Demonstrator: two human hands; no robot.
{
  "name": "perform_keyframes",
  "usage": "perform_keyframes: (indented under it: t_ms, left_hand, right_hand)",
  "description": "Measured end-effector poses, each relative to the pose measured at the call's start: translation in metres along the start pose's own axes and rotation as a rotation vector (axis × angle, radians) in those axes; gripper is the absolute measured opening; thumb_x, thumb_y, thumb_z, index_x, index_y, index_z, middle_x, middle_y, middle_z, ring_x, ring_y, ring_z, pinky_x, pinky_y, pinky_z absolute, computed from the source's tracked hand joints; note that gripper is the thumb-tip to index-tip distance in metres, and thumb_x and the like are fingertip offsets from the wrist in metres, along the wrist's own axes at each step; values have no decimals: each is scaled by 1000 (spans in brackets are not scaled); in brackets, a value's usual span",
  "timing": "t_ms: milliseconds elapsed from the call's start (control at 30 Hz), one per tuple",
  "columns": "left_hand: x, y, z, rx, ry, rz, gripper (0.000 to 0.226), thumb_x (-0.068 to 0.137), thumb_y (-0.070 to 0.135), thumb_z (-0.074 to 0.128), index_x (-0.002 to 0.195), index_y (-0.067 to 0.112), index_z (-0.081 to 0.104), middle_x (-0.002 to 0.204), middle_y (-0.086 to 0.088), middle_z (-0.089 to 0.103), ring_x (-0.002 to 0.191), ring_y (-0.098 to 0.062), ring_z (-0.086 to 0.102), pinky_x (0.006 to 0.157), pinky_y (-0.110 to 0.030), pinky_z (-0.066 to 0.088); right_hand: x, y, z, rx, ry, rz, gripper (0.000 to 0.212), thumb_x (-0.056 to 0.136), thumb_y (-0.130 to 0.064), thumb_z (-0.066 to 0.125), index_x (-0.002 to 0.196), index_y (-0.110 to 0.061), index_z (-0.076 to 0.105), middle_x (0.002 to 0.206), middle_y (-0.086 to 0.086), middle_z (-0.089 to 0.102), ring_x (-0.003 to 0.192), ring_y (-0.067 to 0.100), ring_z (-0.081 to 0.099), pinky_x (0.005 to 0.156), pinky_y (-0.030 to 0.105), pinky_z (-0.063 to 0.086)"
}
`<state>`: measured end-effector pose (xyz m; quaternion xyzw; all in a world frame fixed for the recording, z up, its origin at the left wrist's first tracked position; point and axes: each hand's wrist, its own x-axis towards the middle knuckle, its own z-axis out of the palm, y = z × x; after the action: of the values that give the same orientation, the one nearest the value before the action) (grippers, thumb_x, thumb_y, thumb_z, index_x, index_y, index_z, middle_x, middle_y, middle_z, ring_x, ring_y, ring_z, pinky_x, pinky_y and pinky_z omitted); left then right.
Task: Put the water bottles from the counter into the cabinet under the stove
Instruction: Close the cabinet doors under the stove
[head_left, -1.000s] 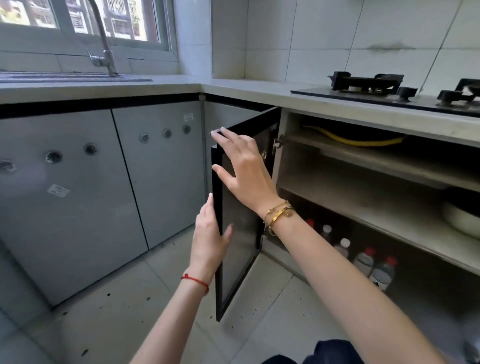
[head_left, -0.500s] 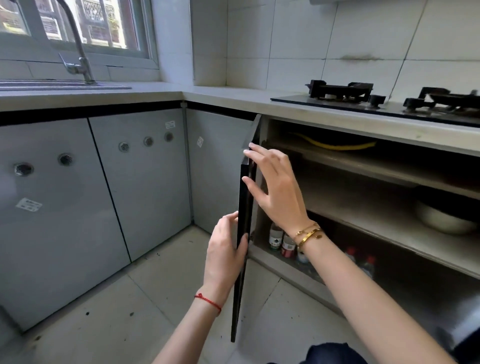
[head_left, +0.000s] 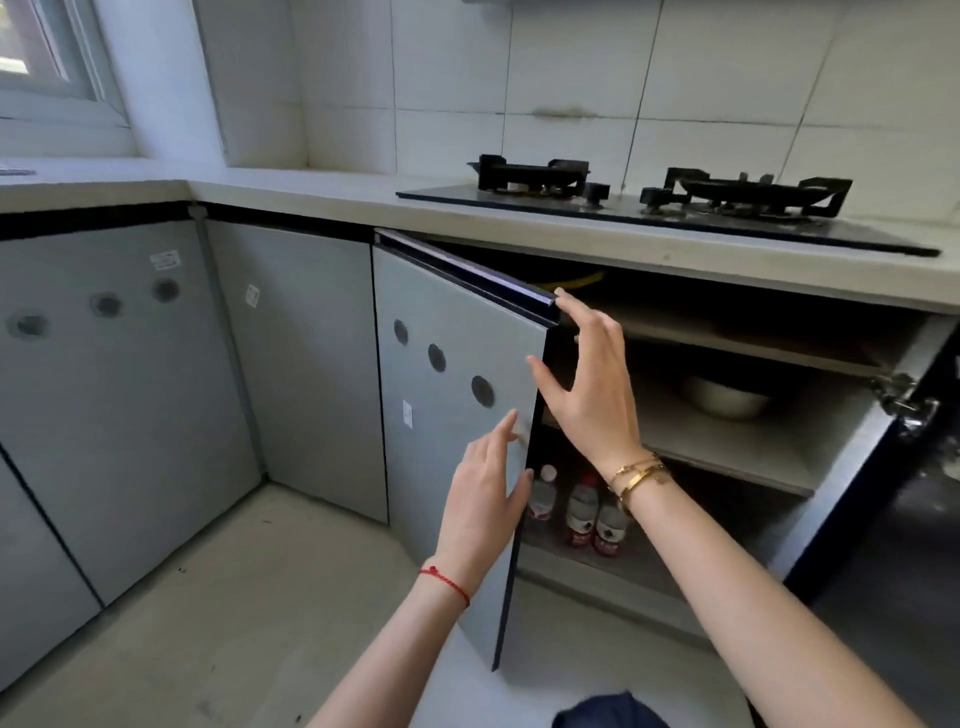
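Note:
Several water bottles (head_left: 582, 512) with red labels stand on the bottom shelf of the cabinet under the stove (head_left: 670, 200). The grey left cabinet door (head_left: 452, 415) is partly swung in front of the opening. My left hand (head_left: 488, 499) lies flat against the door's outer face near its free edge, fingers straight. My right hand (head_left: 589, 384) is open at the door's upper free corner, fingertips touching the top edge, thumb near the side edge. My right wrist hides part of the bottles.
A white bowl (head_left: 724, 397) sits on the middle shelf. The right cabinet door (head_left: 883, 467) hangs open at the right. Grey closed cabinet fronts (head_left: 119, 395) line the left wall under the counter (head_left: 311, 195). A yellow hose (head_left: 576, 280) runs under the counter.
The left door has swung from wide open toward the cabinet, so its grey face now shows. Both hands moved with it, and the view shifted right.

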<state>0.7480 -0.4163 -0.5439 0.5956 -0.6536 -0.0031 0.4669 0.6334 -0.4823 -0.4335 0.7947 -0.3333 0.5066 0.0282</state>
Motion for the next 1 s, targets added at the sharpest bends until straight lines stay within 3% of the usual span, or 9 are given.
perform_keyframes:
  t_ms: [100, 233, 400, 667, 1000]
  left_hand:
    - [22, 6, 24, 5, -94, 26, 74, 94, 26, 56, 153, 23, 12, 143, 3, 44, 132, -13, 37, 106, -27, 37]
    - [53, 8, 53, 31, -181, 44, 80, 93, 27, 56, 154, 22, 5, 149, -3, 32, 134, -22, 31, 108, -33, 39]
    - [85, 8, 78, 65, -248, 43, 81, 91, 24, 57, 154, 20, 6, 148, -6, 29, 130, -29, 34, 100, -38, 45]
    - [116, 6, 105, 125, -299, 30, 87, 88, 18, 57, 154, 19, 0, 146, -10, 25, 124, -33, 36, 95, -40, 48]
    - [133, 1, 124, 162, -303, 31, 91, 88, 13, 57, 154, 20, -6, 144, -12, 24, 121, -32, 38, 84, -37, 54]
  right_hand:
    - [12, 27, -8, -39, -15, 87, 69, 88, -29, 66, 147, -19, 30, 142, 1, 41, 134, 10, 33, 107, 12, 29]
    - [29, 63, -9, -170, -54, 62, 72, 88, -27, 65, 149, -19, 26, 151, -3, 36, 137, 18, 30, 114, 36, 35]
    - [42, 98, -3, -323, -74, 51, 75, 89, -27, 62, 151, -20, 21, 156, -4, 30, 141, 22, 29, 115, 41, 32]
    - [56, 132, 9, -623, -114, 76, 86, 88, -31, 63, 154, -20, 9, 164, -3, 3, 149, 28, 11, 120, 51, 17]
    - [59, 154, 28, -847, -8, 2, 81, 91, -36, 58, 154, -15, 11, 163, 1, 10, 145, 33, 22, 115, 52, 27]
